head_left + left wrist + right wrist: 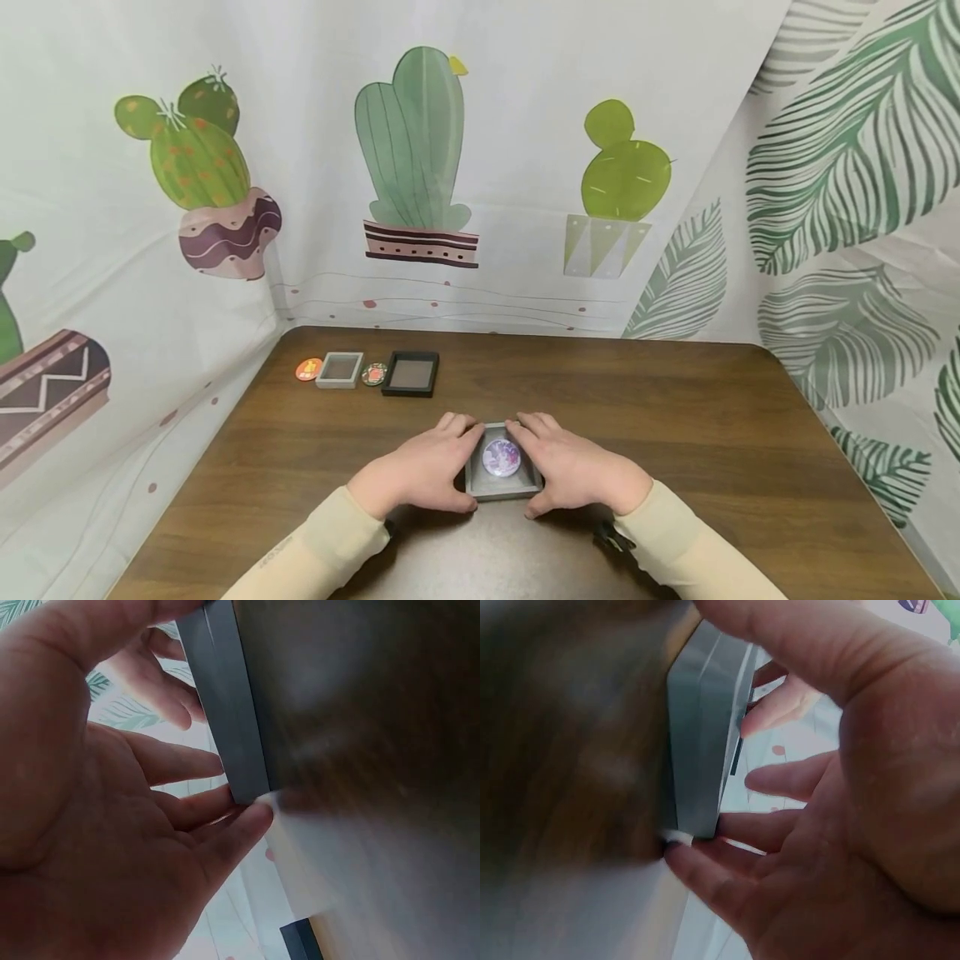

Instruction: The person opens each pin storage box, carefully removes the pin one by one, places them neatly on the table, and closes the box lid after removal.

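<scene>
A grey square display frame (501, 495) lies on the table between my two hands, with a round purple patterned disc (501, 457) showing at its middle. My left hand (429, 467) holds the left side, thumb at the near corner and fingers toward the far one. On the opposite side my right hand (579, 468) grips it the same way. Seen from the left wrist, the grey frame's side wall (225, 697) runs between thumb and fingertips. The right wrist view shows the other wall (701, 742) spanned likewise.
Along the back left of the brown wooden table (675, 417) stand an orange disc (308, 369), a white square frame (341, 370), a green-and-red disc (374, 374) and a black square frame (410, 373). Behind hangs a cactus-printed cloth (517, 167).
</scene>
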The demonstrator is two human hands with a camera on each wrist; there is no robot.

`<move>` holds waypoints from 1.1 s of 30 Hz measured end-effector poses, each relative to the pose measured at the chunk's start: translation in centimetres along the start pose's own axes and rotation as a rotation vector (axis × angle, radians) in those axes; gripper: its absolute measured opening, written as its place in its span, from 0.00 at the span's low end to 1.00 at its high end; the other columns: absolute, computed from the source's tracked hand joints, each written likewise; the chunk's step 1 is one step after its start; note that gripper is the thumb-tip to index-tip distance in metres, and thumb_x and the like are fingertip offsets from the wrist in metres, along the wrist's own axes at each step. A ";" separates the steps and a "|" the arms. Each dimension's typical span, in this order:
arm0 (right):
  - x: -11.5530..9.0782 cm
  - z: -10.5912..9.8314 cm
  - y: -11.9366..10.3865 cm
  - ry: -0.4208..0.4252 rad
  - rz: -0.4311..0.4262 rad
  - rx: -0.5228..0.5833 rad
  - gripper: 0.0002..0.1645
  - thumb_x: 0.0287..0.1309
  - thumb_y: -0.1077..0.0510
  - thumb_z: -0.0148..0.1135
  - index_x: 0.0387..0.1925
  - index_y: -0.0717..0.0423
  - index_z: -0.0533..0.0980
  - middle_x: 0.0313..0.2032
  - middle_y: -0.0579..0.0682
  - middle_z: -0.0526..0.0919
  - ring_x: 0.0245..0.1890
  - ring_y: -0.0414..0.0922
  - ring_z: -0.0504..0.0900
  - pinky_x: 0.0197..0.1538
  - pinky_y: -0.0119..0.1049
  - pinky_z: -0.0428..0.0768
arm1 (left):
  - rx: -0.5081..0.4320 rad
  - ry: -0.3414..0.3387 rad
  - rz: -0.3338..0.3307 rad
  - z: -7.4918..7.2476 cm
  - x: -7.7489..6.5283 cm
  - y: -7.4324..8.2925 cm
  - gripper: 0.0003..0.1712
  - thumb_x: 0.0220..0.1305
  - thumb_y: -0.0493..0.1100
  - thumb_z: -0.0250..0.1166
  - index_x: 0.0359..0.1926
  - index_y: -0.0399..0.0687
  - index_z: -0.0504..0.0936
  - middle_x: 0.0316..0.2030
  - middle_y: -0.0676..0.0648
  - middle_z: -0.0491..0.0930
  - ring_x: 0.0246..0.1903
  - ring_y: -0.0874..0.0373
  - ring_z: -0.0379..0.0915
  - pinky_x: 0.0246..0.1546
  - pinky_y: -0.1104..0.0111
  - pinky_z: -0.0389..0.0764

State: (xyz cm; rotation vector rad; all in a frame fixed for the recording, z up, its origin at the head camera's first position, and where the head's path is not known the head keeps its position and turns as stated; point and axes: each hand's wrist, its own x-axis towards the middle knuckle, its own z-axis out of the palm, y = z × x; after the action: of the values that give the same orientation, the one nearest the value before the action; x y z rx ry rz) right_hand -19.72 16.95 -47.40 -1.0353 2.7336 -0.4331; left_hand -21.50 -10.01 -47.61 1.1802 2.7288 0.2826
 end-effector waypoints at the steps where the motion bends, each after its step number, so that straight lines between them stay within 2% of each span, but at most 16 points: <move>1: 0.0 0.0 0.1 0.003 -0.011 -0.009 0.72 0.47 0.43 0.90 0.83 0.67 0.61 0.81 0.70 0.63 0.81 0.64 0.63 0.75 0.56 0.75 | 0.009 0.001 0.000 0.0 0.0 0.1 0.63 0.54 0.60 0.82 0.80 0.27 0.67 0.74 0.33 0.70 0.71 0.44 0.68 0.68 0.56 0.80; 5: -0.1 -0.1 0.2 0.034 -0.049 -0.061 0.66 0.48 0.46 0.87 0.82 0.68 0.64 0.78 0.68 0.68 0.78 0.61 0.67 0.72 0.55 0.79 | 0.045 0.004 -0.003 0.1 0.0 0.4 0.62 0.52 0.58 0.81 0.79 0.26 0.68 0.73 0.33 0.71 0.70 0.45 0.68 0.67 0.58 0.81; 9: 0.0 0.0 0.4 0.079 -0.067 -0.118 0.65 0.46 0.48 0.85 0.81 0.68 0.65 0.76 0.63 0.72 0.74 0.58 0.72 0.69 0.52 0.81 | 0.086 0.012 -0.005 0.3 0.1 0.6 0.63 0.49 0.59 0.80 0.78 0.26 0.69 0.73 0.34 0.72 0.71 0.45 0.69 0.66 0.59 0.81; 14: 0.3 0.4 0.6 0.105 -0.077 -0.178 0.66 0.43 0.44 0.84 0.80 0.68 0.66 0.74 0.60 0.75 0.72 0.54 0.74 0.68 0.48 0.82 | 0.119 0.021 -0.002 0.4 0.2 0.7 0.64 0.47 0.60 0.81 0.77 0.26 0.69 0.72 0.34 0.72 0.70 0.45 0.69 0.66 0.59 0.81; 20: 0.5 0.7 0.5 0.162 -0.103 -0.274 0.67 0.37 0.41 0.85 0.75 0.73 0.71 0.69 0.64 0.80 0.69 0.55 0.79 0.66 0.47 0.84 | 0.146 0.041 -0.009 0.7 0.3 0.7 0.66 0.45 0.62 0.81 0.77 0.25 0.70 0.71 0.35 0.74 0.68 0.46 0.70 0.64 0.59 0.83; 33: 0.7 1.0 0.1 0.200 -0.091 -0.343 0.64 0.32 0.34 0.82 0.69 0.70 0.78 0.64 0.60 0.84 0.65 0.53 0.81 0.62 0.45 0.85 | 0.241 0.059 -0.037 0.9 0.7 1.4 0.68 0.41 0.67 0.82 0.74 0.26 0.73 0.66 0.35 0.78 0.65 0.45 0.73 0.58 0.58 0.86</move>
State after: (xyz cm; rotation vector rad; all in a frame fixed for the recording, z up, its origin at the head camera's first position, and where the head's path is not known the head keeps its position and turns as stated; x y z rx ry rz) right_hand -20.03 16.32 -48.45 -1.2624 3.0198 -0.0815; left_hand -20.82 -8.43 -48.25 1.1924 2.8967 -0.0181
